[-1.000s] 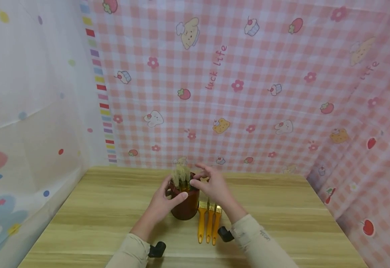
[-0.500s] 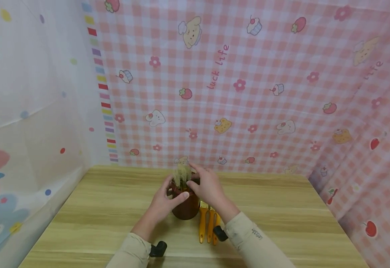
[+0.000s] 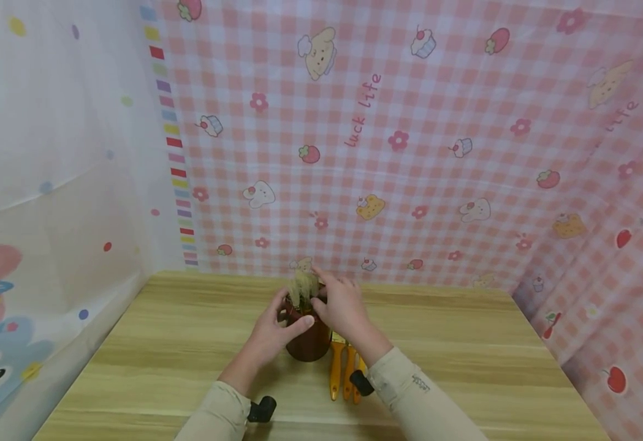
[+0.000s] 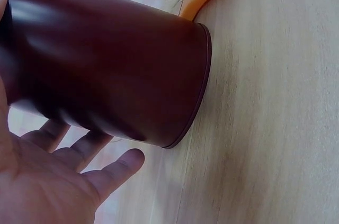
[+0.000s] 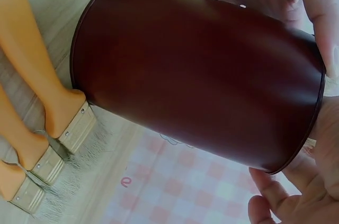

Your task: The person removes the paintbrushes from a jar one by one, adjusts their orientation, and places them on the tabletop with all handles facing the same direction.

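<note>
A dark reddish-brown cylindrical pot (image 3: 309, 344) stands upright on the table, with pale-bristled paintbrushes (image 3: 301, 289) sticking out of its top, bristles up. My left hand (image 3: 268, 338) holds the pot at its left side, thumb near the front rim and fingers spread around the wall (image 4: 111, 60). At the right of the rim, my right hand (image 3: 344, 307) has its thumb and fingers around the bristles; the fingertips are partly hidden behind the pot in the right wrist view. Beside the pot's right foot lie 3 orange-handled paintbrushes (image 3: 335, 372), bristles pointing away, partly under the right forearm.
The wooden table (image 3: 453, 349) extends to both sides of the pot. A pink checked cloth (image 3: 398, 177) hangs behind the far edge, and a white patterned cloth (image 3: 78, 184) is at the left. Black wrist mounts (image 3: 262, 409) stick out from both sleeves.
My right hand has moved left and closed in around the bristles in the pot. Its forearm now covers more of the loose paintbrushes. The left hand keeps its hold on the pot.
</note>
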The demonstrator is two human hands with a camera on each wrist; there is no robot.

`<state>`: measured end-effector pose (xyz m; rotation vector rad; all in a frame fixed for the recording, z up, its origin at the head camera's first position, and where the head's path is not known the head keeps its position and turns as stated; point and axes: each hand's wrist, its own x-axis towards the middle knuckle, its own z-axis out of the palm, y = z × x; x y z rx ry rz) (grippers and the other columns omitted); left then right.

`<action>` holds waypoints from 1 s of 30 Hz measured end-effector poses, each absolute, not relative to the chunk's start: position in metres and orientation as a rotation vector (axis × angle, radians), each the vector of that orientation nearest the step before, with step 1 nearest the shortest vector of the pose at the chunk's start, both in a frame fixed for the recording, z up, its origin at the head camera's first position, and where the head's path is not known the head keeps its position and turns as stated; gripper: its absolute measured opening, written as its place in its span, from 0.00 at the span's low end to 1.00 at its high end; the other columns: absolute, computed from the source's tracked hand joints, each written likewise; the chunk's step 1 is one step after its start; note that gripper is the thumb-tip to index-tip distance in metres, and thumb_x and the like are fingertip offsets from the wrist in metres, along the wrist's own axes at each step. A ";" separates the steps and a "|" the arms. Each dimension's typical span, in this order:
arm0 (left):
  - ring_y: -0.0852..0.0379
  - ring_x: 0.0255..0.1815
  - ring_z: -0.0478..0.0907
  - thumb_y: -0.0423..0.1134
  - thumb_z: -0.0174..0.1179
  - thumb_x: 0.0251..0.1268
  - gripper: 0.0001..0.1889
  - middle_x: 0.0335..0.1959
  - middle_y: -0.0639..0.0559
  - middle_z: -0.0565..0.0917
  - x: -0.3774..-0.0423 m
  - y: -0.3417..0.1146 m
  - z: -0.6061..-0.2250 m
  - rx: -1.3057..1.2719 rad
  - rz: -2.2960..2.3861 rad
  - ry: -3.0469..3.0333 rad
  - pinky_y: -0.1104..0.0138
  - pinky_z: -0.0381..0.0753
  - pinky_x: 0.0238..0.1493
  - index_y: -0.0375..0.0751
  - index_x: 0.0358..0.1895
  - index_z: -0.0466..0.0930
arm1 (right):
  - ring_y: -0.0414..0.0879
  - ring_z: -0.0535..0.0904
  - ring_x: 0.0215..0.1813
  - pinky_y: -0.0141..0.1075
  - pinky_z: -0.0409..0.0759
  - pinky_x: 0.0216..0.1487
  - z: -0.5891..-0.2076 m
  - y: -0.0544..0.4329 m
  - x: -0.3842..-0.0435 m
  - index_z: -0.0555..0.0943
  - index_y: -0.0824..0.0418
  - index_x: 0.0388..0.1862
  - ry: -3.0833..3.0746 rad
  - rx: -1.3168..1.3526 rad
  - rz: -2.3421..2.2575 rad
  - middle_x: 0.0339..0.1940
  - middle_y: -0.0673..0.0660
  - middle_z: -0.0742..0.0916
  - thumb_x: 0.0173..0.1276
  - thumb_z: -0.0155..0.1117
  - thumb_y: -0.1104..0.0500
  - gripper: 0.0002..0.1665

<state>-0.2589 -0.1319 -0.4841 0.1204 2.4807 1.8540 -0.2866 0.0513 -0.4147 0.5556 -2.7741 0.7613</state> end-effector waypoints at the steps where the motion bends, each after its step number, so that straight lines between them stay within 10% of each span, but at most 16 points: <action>1: 0.31 0.81 0.67 0.62 0.71 0.69 0.52 0.79 0.41 0.69 -0.259 -0.132 -0.484 0.118 1.855 2.480 0.35 0.73 0.75 0.59 0.89 0.50 | 0.61 0.80 0.68 0.63 0.64 0.82 -0.415 0.052 -0.287 0.70 0.48 0.84 -2.763 0.552 0.781 0.43 0.54 0.94 0.74 0.74 0.57 0.42; 5: 0.30 0.81 0.67 0.60 0.71 0.70 0.51 0.77 0.41 0.71 -0.260 -0.131 -0.483 0.122 1.858 2.483 0.35 0.72 0.75 0.58 0.88 0.50 | 0.59 0.83 0.60 0.60 0.75 0.74 -0.415 0.054 -0.288 0.70 0.45 0.84 -2.704 0.543 0.857 0.42 0.54 0.93 0.74 0.74 0.58 0.42; 9: 0.31 0.81 0.67 0.60 0.71 0.69 0.51 0.77 0.41 0.71 -0.260 -0.132 -0.483 0.112 1.850 2.487 0.35 0.71 0.76 0.59 0.89 0.50 | 0.50 0.87 0.43 0.46 0.88 0.46 -0.412 0.058 -0.290 0.71 0.45 0.82 -2.635 0.570 0.929 0.43 0.57 0.93 0.73 0.74 0.60 0.42; 14: 0.32 0.81 0.68 0.60 0.72 0.69 0.51 0.82 0.41 0.67 -0.261 -0.131 -0.483 0.112 1.869 2.479 0.35 0.70 0.77 0.61 0.88 0.51 | 0.41 0.74 0.15 0.30 0.74 0.19 -0.406 0.066 -0.291 0.70 0.45 0.83 -2.574 0.589 1.123 0.45 0.61 0.94 0.75 0.71 0.61 0.41; 30: 0.33 0.80 0.69 0.61 0.72 0.67 0.52 0.82 0.42 0.69 -0.261 -0.130 -0.488 0.108 1.881 2.486 0.36 0.72 0.76 0.60 0.88 0.52 | 0.59 0.92 0.40 0.39 0.92 0.42 -0.391 0.092 -0.295 0.72 0.48 0.81 -2.328 0.500 1.541 0.43 0.64 0.92 0.75 0.71 0.63 0.38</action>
